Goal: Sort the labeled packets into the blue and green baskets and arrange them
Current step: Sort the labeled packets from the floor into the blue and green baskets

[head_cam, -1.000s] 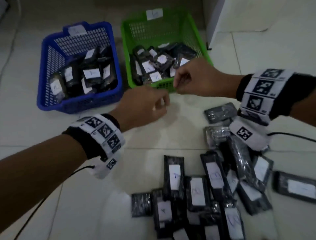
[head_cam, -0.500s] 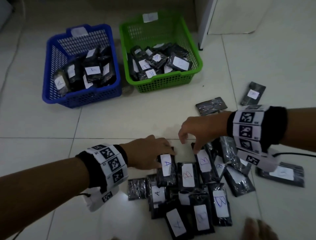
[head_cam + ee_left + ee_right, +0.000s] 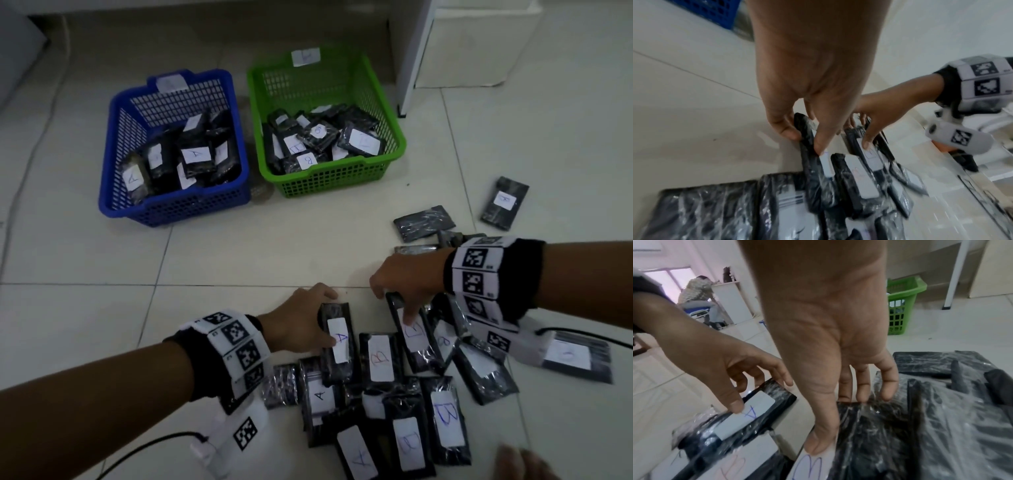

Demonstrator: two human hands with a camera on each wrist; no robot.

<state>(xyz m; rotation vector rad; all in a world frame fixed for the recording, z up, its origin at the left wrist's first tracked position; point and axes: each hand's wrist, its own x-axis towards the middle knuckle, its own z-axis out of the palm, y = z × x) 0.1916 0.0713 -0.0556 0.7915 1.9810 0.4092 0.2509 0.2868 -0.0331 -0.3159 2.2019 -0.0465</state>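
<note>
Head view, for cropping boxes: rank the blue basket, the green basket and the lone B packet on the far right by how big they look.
1. Blue basket and green basket: look about alike, so unranked.
2. Lone B packet: clearly smallest.

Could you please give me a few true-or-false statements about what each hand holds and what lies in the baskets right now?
1. The left hand pinches a packet labeled A. True.
2. The right hand is reaching into the green basket. False: it grips a packet labeled B at the floor pile.
3. The blue basket holds packets marked A. True.
4. The green basket is empty. False: it holds several packets, some marked B.
5. Both baskets carry a white tag on the far rim. True.
</note>
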